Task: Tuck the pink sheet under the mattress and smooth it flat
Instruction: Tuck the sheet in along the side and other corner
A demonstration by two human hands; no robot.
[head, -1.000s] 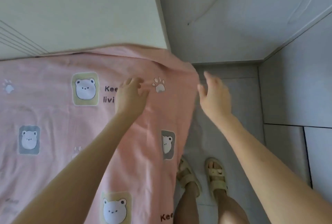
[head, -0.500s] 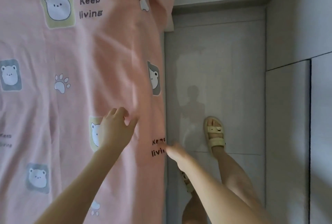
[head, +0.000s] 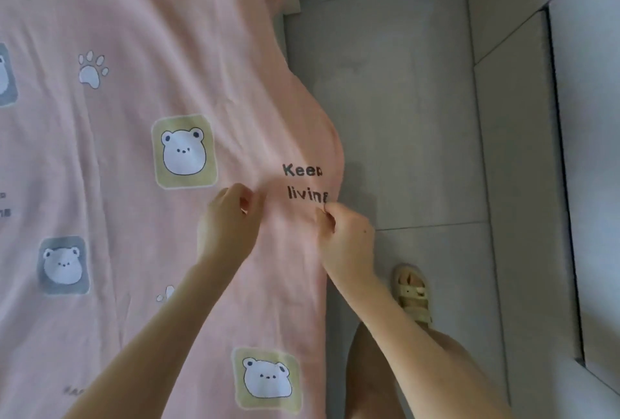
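Observation:
The pink sheet [head: 141, 183], printed with bear faces, paw marks and the words "Keep living", covers the bed across the left and middle of the view. Its right edge bulges outward over the floor beside the printed words. My left hand [head: 228, 220] pinches a fold of the sheet just left of the words. My right hand [head: 347, 240] grips the sheet's right edge just below the words. The mattress is hidden under the cloth.
Grey tiled floor [head: 419, 116] runs along the bed's right side. My foot in a yellow sandal [head: 412, 294] stands there, with my bare leg [head: 402, 368] below it. A pale wall or cabinet face [head: 590, 116] closes the narrow aisle on the right.
Both hands have gone from open and hovering to closed on the sheet near the printed words. The view has shifted further along the bed's side and the edge now bulges out.

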